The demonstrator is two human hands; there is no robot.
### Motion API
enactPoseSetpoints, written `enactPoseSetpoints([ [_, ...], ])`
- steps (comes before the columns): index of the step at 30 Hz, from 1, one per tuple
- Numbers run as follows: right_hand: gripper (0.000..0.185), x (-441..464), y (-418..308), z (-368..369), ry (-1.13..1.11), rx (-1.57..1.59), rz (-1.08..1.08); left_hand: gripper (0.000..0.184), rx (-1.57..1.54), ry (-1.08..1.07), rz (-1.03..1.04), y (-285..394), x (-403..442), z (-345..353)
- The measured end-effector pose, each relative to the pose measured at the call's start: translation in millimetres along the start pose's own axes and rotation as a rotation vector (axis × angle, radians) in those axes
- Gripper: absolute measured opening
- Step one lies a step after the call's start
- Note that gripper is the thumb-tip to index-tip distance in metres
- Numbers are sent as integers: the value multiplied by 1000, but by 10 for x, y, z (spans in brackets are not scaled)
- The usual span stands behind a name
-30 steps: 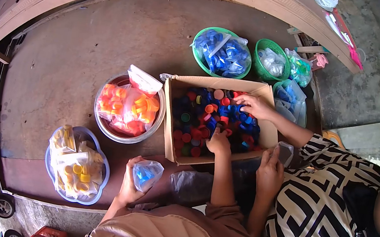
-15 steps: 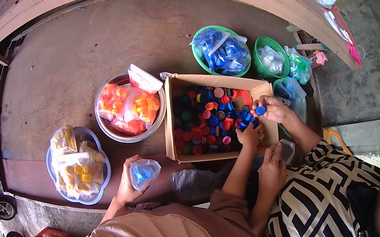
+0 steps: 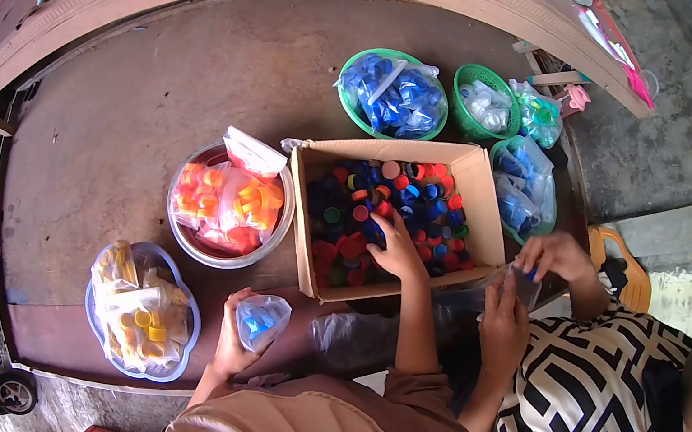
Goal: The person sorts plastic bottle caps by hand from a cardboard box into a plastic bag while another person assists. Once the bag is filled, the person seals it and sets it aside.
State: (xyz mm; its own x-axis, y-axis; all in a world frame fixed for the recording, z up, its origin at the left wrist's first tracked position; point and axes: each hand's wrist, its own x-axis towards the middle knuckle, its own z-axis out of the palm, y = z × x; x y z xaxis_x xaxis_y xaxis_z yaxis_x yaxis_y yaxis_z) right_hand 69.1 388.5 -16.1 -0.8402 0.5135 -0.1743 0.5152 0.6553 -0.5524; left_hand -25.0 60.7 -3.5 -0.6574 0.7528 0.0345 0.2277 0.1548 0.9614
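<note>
My left hand [image 3: 227, 344] is wrapped around a small clear plastic bag [image 3: 276, 312] with light blue bottle caps [image 3: 257, 323] inside, in front of the table's near edge. Inside the open cardboard box [image 3: 494, 206], my right hand [image 3: 400, 251] reaches down over loose bottle caps [image 3: 389, 169], mostly blue and red. Its fingers are spread among the caps, and I see none held in them. At the right, a co-worker's hand [image 3: 506, 311] holds another clear bag, while their other hand [image 3: 561, 257] brings a blue cap to its mouth.
Left of the box stands a metal bowl [image 3: 287, 223] with bagged orange and red caps. A pale blue tray [image 3: 191, 329] carries bagged yellow caps. Green baskets [image 3: 442, 122] with bagged caps line the back right. A dark plastic bag [image 3: 353, 338] lies before the box.
My right hand has moved left and deeper into the box. The co-worker's hand with the blue cap has gone from above the box down to their bag. My left hand stays with its bag.
</note>
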Motion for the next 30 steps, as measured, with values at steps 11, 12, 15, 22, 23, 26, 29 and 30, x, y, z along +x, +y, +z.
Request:
enactPoseSetpoints([
  [11, 22, 123, 1536, -533, 383, -286, 406, 77, 3, 32, -1, 78, -39, -57],
  [12, 20, 132, 1596, -565, 367, -322, 370, 77, -8, 33, -7, 63, -46, -52],
  [15, 16, 181, 1686, -513, 205, -254, 565, 76, -13, 35, -16, 61, -47, -31],
  [22, 8, 309, 681, -536, 423, -39, -63, 76, 6, 32, 0, 20, -61, 8],
  [23, 7, 306, 481, -545, 361, -42, -187, 76, 8, 35, 1, 20, -60, 4],
  [26, 12, 358, 509, -283, 92, -257, -227, 76, 29, 45, 8, 48, -64, -7],
  [29, 35, 414, 521, -366, 31, -464, -181, 76, 58, 42, 14, 94, -63, -22],
  [30, 36, 419, 490, -367, 45, -470, -191, 77, 51, 38, 10, 103, -63, -16],
])
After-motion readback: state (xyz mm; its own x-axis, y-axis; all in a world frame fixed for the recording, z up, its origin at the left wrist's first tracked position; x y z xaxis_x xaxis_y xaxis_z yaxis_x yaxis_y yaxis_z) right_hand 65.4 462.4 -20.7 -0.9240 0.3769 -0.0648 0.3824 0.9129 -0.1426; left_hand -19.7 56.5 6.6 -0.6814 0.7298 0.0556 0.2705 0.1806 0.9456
